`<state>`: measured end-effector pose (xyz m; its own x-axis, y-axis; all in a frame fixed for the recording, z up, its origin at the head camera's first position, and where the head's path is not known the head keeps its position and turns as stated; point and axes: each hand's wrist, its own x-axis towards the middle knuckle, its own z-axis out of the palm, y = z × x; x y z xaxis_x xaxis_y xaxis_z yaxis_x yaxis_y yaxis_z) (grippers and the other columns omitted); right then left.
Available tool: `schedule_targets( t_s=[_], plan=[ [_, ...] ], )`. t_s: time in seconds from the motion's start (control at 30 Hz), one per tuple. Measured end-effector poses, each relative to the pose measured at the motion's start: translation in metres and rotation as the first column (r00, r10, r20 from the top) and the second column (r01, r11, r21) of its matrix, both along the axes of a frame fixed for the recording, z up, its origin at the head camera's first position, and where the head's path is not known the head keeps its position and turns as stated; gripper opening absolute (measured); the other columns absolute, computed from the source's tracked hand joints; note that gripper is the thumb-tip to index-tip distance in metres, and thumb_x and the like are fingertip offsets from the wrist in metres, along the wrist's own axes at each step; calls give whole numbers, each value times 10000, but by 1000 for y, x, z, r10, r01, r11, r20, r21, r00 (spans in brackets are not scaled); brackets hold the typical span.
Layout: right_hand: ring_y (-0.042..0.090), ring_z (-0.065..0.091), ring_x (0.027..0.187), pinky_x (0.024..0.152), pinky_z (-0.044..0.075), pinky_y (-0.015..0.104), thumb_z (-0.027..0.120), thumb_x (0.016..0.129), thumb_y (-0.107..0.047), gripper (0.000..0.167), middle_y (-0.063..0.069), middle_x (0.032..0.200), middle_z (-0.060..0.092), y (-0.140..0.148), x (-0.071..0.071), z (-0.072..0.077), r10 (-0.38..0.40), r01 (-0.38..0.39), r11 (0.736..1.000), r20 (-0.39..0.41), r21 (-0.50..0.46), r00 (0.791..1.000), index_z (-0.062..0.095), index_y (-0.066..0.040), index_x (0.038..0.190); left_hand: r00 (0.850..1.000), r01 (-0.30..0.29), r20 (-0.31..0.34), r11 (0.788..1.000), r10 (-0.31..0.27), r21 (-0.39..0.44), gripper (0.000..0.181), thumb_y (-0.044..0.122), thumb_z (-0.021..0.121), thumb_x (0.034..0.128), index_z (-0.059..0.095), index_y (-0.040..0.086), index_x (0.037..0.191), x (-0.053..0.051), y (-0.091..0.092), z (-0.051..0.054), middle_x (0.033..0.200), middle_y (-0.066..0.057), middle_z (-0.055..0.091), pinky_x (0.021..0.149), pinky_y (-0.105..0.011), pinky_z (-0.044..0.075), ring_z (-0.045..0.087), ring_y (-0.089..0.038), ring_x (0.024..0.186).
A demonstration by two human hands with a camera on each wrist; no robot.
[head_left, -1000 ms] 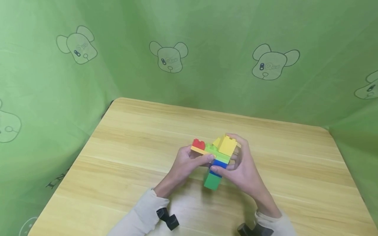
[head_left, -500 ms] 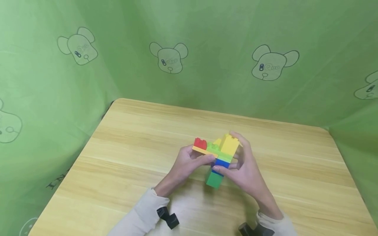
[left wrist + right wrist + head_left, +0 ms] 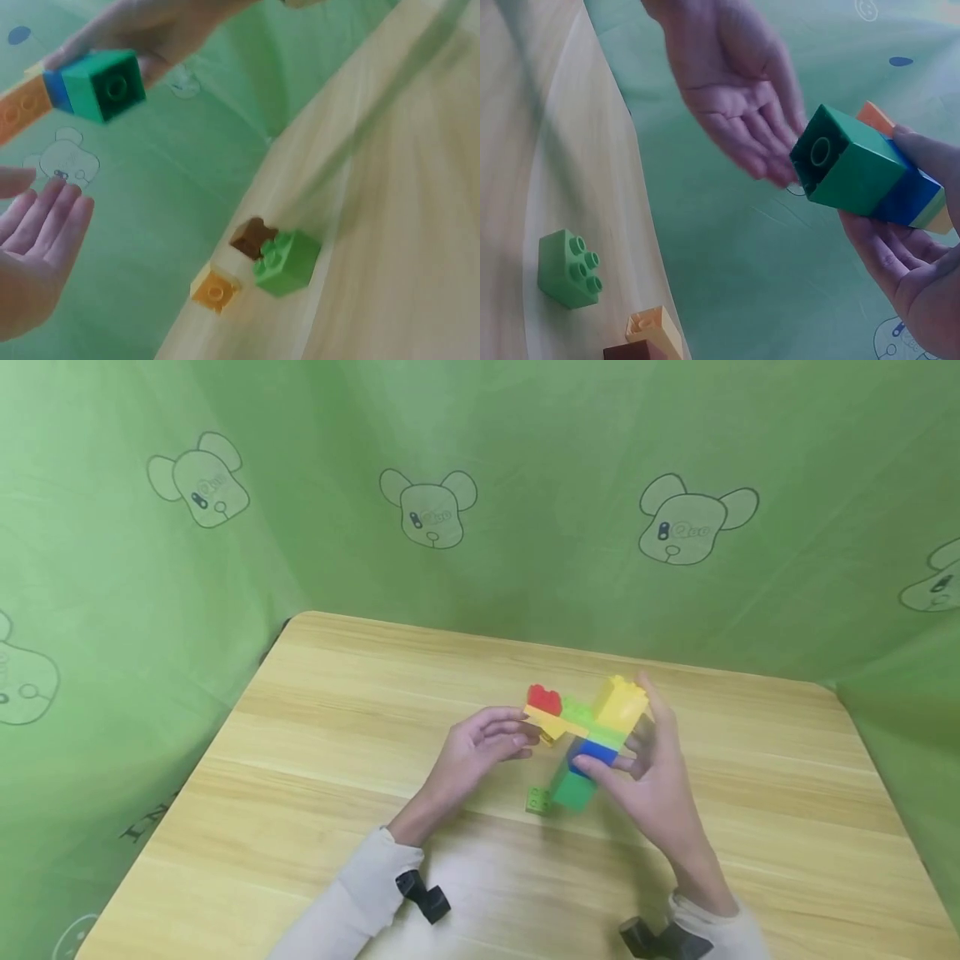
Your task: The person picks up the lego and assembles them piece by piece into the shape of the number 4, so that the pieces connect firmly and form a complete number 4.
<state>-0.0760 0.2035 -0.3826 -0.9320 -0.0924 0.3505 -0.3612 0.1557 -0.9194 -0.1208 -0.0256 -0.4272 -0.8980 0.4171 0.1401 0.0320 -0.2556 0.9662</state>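
Note:
My right hand (image 3: 663,789) grips a brick build by its blue brick (image 3: 597,752), raised over the table. A dark green brick (image 3: 574,792) forms its lower end; a tall yellow brick (image 3: 621,703), a red brick (image 3: 543,699) and light green pieces sit on top. An orange piece (image 3: 24,106) shows its hollow underside in the left wrist view. My left hand (image 3: 480,752) is beside the build's left end, fingers loosely extended. The left wrist view shows that hand (image 3: 37,259) holding nothing, with a gap below the build.
On the wooden table (image 3: 337,693) lie a light green brick (image 3: 537,800), a brown brick (image 3: 253,237) and a yellow-orange brick (image 3: 214,289), close together. Green printed cloth (image 3: 540,593) surrounds the table's back and sides.
My left hand has let go of the build. My right hand has carried it rightward and farther back, and the loose light green brick has come into view in the head view.

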Motion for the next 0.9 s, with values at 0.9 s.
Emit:
schedule_targets(
  t_s=[0.9],
  plan=[
    [158, 614, 1231, 872, 612, 283, 697, 827, 243, 1097, 181, 1589, 352, 3, 6, -4, 18, -16, 998, 35, -66, 999, 159, -210, 1670, 771, -228, -455, 473, -447, -851, 245, 140, 633, 1042, 668, 74, 1276, -59, 56, -51, 806, 23, 570, 700, -146, 504, 532, -86, 727]
  ],
)
